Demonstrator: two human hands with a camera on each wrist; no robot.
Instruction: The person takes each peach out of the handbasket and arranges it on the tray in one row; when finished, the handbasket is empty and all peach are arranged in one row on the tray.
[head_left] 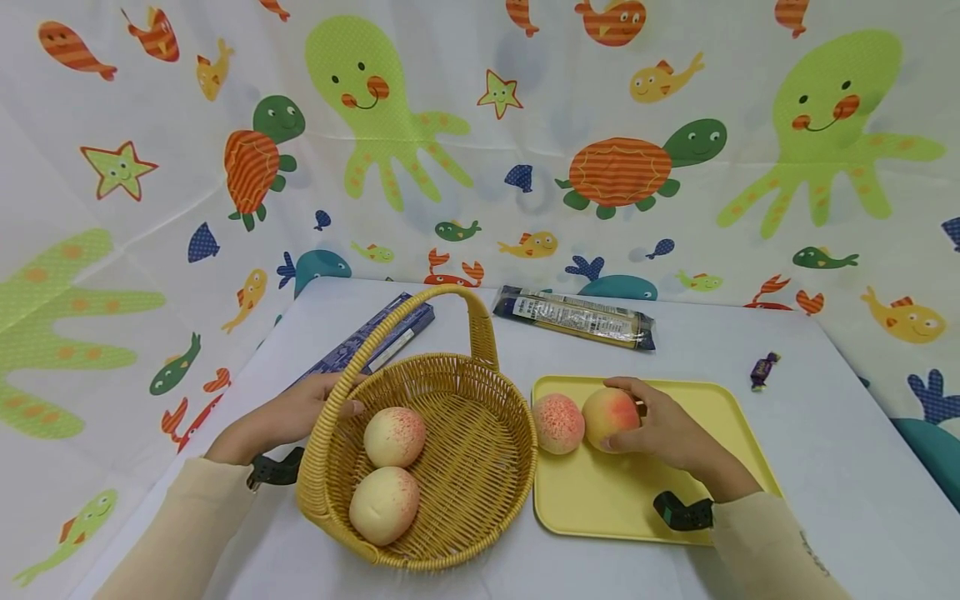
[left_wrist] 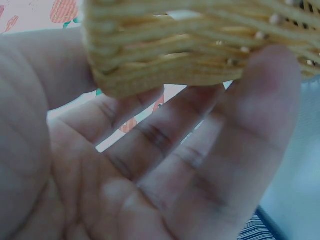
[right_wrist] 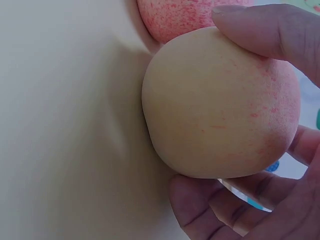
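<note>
A yellow wicker basket (head_left: 472, 467) with a tall arched handle holds two pale peaches (head_left: 394, 437) with pink blush, on its left side. My left hand (head_left: 311, 408) grips the basket's left edge beside the handle; in the left wrist view the fingers curl about the woven rim (left_wrist: 135, 85). On the yellow tray (head_left: 600, 508), my right hand (head_left: 667, 429) holds a yellow-and-red peach (head_left: 609, 417) between thumb and fingers. That peach (right_wrist: 215, 110) appears to rest on the tray. Touching or nearly touching it on the left is a pinker peach (head_left: 558, 423).
Behind the basket lies a long dark blue box (head_left: 401, 333), partly hidden by the handle. A flat printed packet (head_left: 573, 317) lies at the back of the white table. One purple wrapped candy (head_left: 763, 372) is at the right. A sea-animal curtain (head_left: 480, 167) hangs behind.
</note>
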